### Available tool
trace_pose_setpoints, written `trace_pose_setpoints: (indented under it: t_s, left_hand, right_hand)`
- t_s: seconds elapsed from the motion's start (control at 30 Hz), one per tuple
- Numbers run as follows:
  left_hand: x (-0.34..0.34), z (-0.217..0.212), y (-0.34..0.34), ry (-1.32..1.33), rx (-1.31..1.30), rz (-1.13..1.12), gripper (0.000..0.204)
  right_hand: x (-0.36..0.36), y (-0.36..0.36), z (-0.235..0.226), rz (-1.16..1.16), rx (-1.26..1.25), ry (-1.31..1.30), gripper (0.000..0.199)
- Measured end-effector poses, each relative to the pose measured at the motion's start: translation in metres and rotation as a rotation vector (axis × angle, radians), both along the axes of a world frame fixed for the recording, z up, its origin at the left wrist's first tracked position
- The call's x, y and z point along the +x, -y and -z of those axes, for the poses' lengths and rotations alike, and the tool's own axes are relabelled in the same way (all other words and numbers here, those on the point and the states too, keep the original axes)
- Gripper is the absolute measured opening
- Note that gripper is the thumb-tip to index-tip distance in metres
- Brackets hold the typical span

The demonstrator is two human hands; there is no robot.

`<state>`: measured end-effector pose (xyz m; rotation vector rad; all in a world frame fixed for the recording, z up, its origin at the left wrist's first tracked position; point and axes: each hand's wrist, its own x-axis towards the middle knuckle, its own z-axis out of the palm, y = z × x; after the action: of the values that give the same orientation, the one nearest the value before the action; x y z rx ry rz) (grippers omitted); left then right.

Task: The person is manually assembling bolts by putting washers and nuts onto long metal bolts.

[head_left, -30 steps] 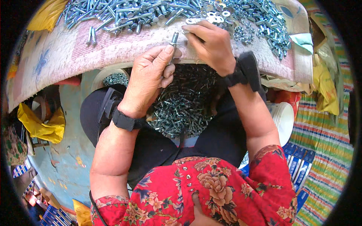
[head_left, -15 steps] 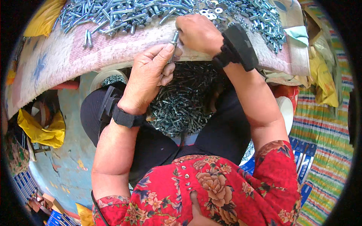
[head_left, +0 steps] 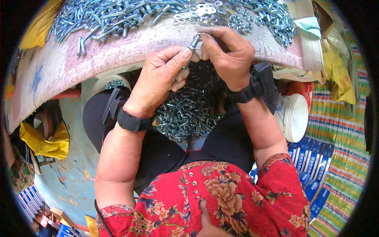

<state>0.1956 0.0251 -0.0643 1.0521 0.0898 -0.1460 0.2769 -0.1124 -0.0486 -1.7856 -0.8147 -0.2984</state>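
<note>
My left hand [head_left: 158,77] is closed around a silver bolt [head_left: 194,42], its threaded end tilted up past the thumb. At that tip, my right hand [head_left: 233,57] pinches thumb and forefinger; a small metal piece seems to sit there, too small to name. Both hands are just over the near edge of the cloth-covered table [head_left: 130,49]. Beyond them lie a heap of long bolts [head_left: 114,19], flat washers [head_left: 205,10], small nuts or rings [head_left: 240,24] and another heap of bolts [head_left: 276,23]. Two bolts [head_left: 81,46] lie apart at the left.
Between my knees is a large mass of dark, shiny bolts [head_left: 185,116]. White buckets stand at the right [head_left: 298,118] and left [head_left: 98,85]. A yellow bag [head_left: 43,140] hangs at the left; blue boxes [head_left: 312,162] lie on the striped sheet [head_left: 343,158].
My right hand has come back from the washers toward me, turned, and now pinches at the bolt's tip. The left hand still holds the bolt, shifted slightly right.
</note>
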Motion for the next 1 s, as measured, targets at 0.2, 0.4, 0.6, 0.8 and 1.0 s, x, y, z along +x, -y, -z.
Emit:
trace_pose_setpoints:
  t_s: [0.2, 0.4, 0.6, 0.8, 1.0]
  left_hand:
    - [0.01, -0.001, 0.019, -0.002, 0.083, 0.135, 0.02]
    - [0.011, -0.005, 0.028, 0.093, 0.318, 0.303, 0.021]
    - [0.016, -0.001, 0.038, 0.071, 0.291, 0.332, 0.022]
    - [0.023, -0.002, 0.041, 0.037, 0.221, 0.236, 0.026]
    - [0.023, -0.002, 0.036, 0.05, 0.172, 0.222, 0.026]
  right_hand:
    - [-0.014, 0.033, 0.001, -0.031, 0.126, -0.056, 0.012]
    - [-0.016, 0.068, -0.005, -0.293, 0.229, -0.692, 0.015]
    - [0.001, 0.089, -0.021, -0.382, -0.011, -0.744, 0.017]
    - [0.089, 0.095, 0.0, 0.178, -0.451, 0.267, 0.022]
    - [0.107, 0.089, 0.024, 0.227, -0.743, 0.493, 0.016]
